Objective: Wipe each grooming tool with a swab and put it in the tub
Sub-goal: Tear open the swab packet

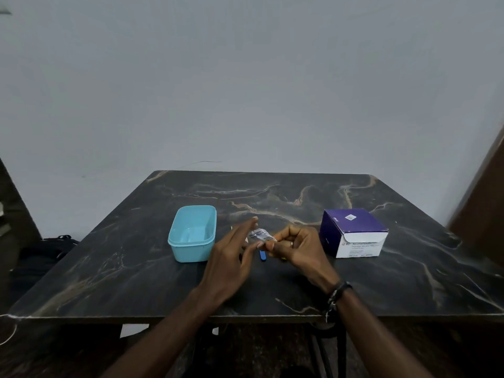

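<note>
Two bare forearms, no sleeves in view. Right wrist: dark corded band (339,291) with pale beads and a loose light thread hanging from it. Right hand (298,248): thin metal ring (291,243) on one finger. Left hand (231,257): nothing worn.

Tub (192,233) left on table (409,282), box (353,232) right, hands w/ packet (259,235) betw. them.

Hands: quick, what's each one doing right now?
Left hand: pinches the swab packet, other fingers straight.
Right hand: pinches the packet's other end.
</note>
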Tool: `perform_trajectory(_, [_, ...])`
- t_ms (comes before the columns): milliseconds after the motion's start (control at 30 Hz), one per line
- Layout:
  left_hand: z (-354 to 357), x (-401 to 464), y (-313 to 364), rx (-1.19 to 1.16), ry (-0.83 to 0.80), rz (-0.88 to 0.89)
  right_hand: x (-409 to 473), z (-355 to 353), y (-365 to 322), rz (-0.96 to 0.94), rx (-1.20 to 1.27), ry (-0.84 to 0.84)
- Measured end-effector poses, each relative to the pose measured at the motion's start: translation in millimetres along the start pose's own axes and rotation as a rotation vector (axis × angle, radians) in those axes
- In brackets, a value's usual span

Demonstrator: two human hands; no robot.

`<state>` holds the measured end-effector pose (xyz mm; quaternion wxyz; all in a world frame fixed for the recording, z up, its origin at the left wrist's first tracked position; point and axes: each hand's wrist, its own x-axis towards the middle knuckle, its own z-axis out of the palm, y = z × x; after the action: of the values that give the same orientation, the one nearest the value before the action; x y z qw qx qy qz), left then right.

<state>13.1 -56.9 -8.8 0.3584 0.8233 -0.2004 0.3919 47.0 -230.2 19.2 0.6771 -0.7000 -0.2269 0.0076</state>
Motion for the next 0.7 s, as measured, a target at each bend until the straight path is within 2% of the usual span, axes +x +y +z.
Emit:
perform_trajectory(100, [2.8, 2.7, -1.7, -0.112, 0.027, -0.118, 0.7, -0.2, 3.3, -0.001, 0.005, -0.022])
perform_trajectory(267, [2.4, 2.9, -4.7, -0.175, 0.068, -0.193, 1.7, 1.6, 6.7, -0.027, -0.002, -0.022])
perform_trajectory(500, [-0.2, 4.4, -2.8, -0.175, 0.083, -0.176, -0.6, 1.6, 6.1, -0.049, -0.045, -0.047])
perform_trajectory(700, [-3.0, 5.0, 1.1, -0.192, 0.048, -0.139, 0.4, -8.4, 7.4, -0.184, -0.165, 0.052])
